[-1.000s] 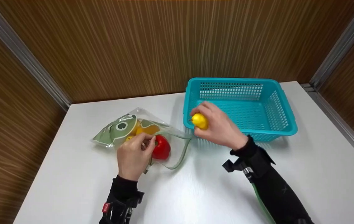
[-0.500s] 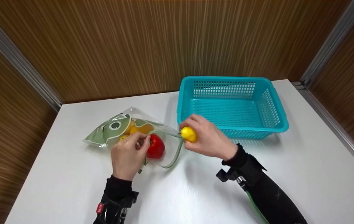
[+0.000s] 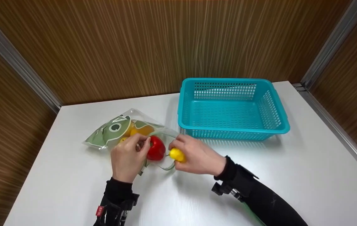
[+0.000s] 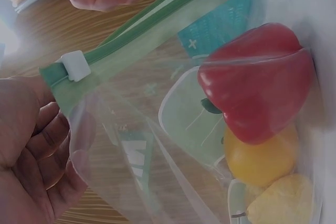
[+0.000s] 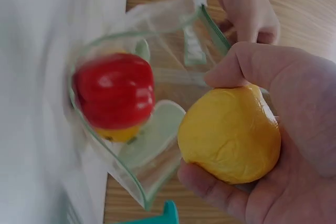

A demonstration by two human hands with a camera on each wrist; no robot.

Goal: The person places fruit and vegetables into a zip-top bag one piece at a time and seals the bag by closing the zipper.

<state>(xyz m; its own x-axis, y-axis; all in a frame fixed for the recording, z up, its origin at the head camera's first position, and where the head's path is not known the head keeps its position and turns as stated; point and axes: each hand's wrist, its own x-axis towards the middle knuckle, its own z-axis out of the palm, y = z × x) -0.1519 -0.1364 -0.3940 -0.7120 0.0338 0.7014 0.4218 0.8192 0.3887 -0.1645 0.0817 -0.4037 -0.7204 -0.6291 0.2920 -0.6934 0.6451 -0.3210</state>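
A clear zip bag (image 3: 112, 133) with a green fish-like print lies on the table, its green-edged mouth spread toward the right. My left hand (image 3: 128, 158) pinches the near edge of that mouth, close to the white slider (image 4: 76, 65). Inside are a red bell pepper (image 3: 157, 149) near the opening, an orange-yellow round fruit (image 4: 262, 156) and a yellow pear (image 4: 283, 200). My right hand (image 3: 198, 156) grips another yellow pear (image 3: 177, 155), its stem pointing left, at the bag's mouth. In the right wrist view this held pear (image 5: 229, 135) is in front of the opening.
A turquoise plastic basket (image 3: 235, 130) stands behind and right of the hands, with nothing visible inside. The white table (image 3: 172, 201) ends at a wood-grain wall (image 3: 134, 50) behind, with similar panels at left and right.
My right hand has carried the pear from the basket's front left corner down and left to the bag's mouth. The left hand keeps its pinch on the bag edge.
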